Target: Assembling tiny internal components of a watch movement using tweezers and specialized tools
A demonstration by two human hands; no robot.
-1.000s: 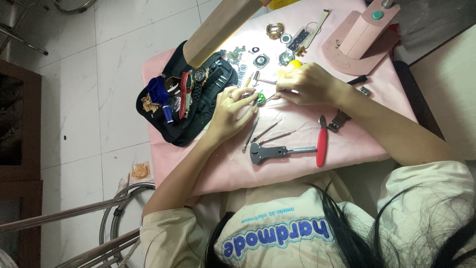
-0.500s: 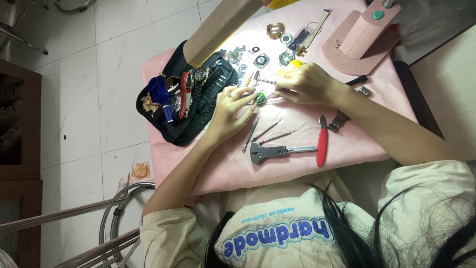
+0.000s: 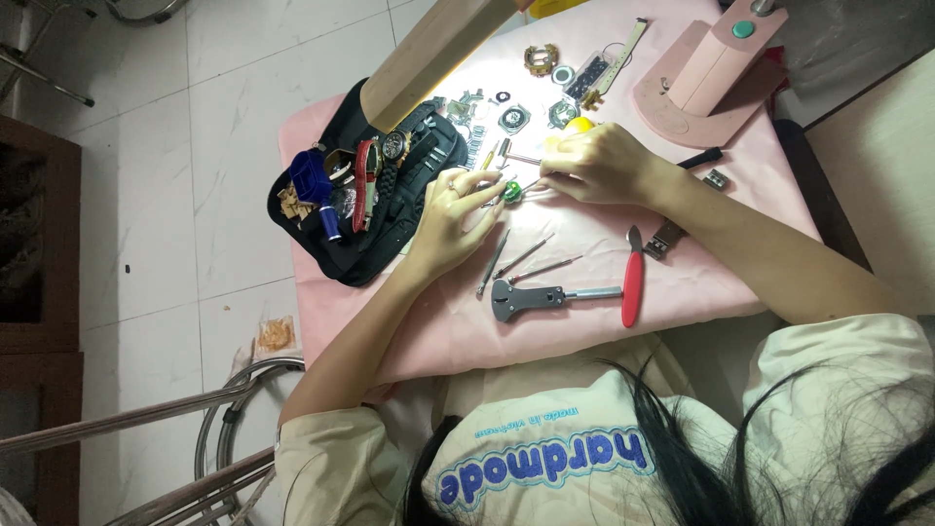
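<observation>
A single head-worn view looks steeply down from above and behind the person, fairly near, with the pink table (image 3: 584, 282) ahead of both hands and floor left.

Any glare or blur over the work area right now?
Head view: strong lamp glare washes out the pink mat near the hands; the small green part stays sharp; the floor is evenly lit; dark hair blocks the lower frame.

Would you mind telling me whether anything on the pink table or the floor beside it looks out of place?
One thing stands out: a small orange-brown packet lies on the white floor beside the pink table, apart from the tools. Both hands work on a small green piece.
</observation>
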